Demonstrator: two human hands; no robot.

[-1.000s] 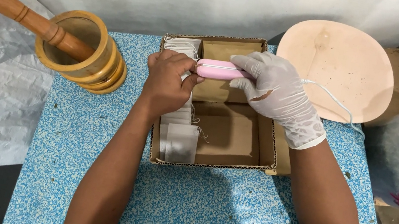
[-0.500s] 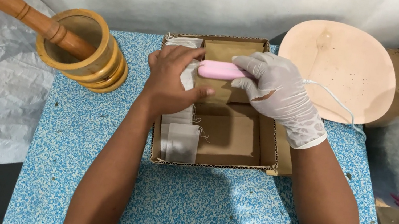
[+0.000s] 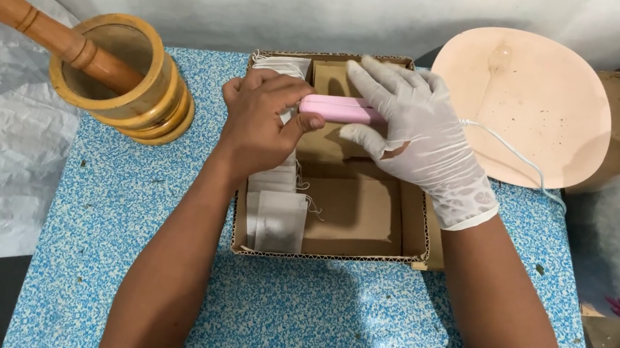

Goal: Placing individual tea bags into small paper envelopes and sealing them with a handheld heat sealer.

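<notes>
Blue-and-white speckled tabletop (image 3: 145, 256), centre frame, white wall behind, crinkled white sheet at left. Item: pink oblong device (image 3: 338, 108), upper centre, held level over an open cardboard box (image 3: 330, 257); thin white cord (image 3: 515, 154) runs off its right end toward frame right. Left hand (image 3: 260, 124), bare, pinches the device's left end btwn thumb and curled fingers. Right hand (image 3: 417, 137), in a white glove torn at the palm, lies over the right end w/ fingers spread. Handling, est.: light, rigid, smooth plastic shell, prob. slick against the glove; best gripped at mid-body, not by cord. Box contents: row of small white paper sachets (image 3: 277, 219) w/ strings along left side, soft and flimsy; brown card dividers, no labels legible. Upper left: wooden mortar (image 3: 146, 100) w/ pestle (image 3: 25, 21) leaning in it. Upper right: pale peach round plate (image 3: 540, 103), speckled w/ crumbs.
</notes>
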